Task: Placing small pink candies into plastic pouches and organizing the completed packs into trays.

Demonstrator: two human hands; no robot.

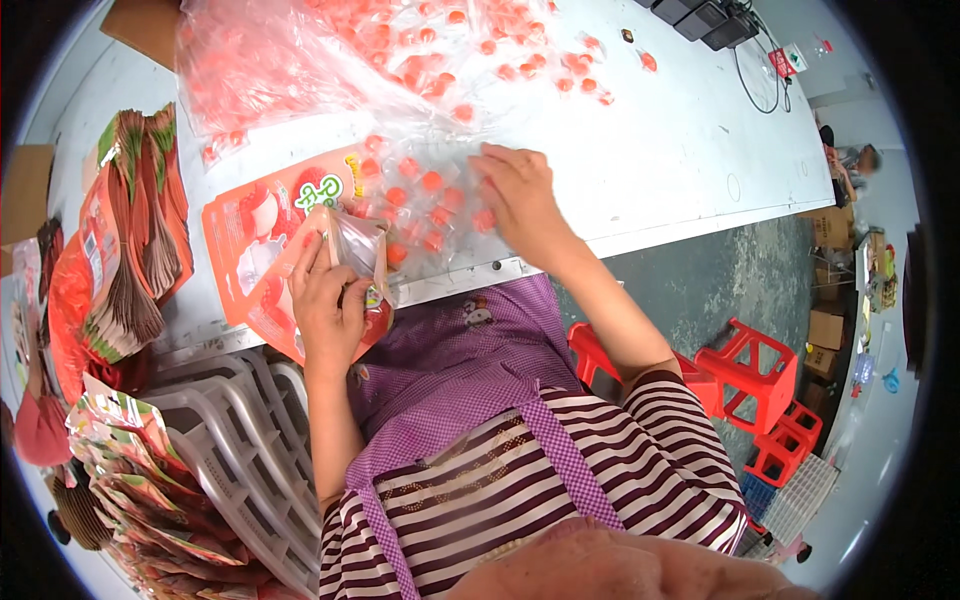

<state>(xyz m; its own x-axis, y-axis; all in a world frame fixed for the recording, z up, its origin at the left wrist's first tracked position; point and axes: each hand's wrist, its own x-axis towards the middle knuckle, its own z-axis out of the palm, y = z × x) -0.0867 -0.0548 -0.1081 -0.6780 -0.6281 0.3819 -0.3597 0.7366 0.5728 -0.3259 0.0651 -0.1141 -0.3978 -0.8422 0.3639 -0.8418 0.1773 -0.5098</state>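
Note:
My left hand (325,305) holds an orange stand-up pouch (352,248) by its mouth, the silver inside showing open at the table's near edge. My right hand (515,195) lies flat on a pile of small candies in clear wrappers (425,195), fingers spread over them. Whether any candy is pinched under the fingers is hidden. Flat orange pouches (255,235) lie under and beside the held one.
A large clear bag of orange candies (330,55) covers the far table. Stacked empty pouches (125,240) stand at left, filled pouches (150,480) in a grey plastic crate (240,440) at lower left. Red stools (760,375) stand on the floor at right; black boxes with a cable (715,20) sit at the table's far end.

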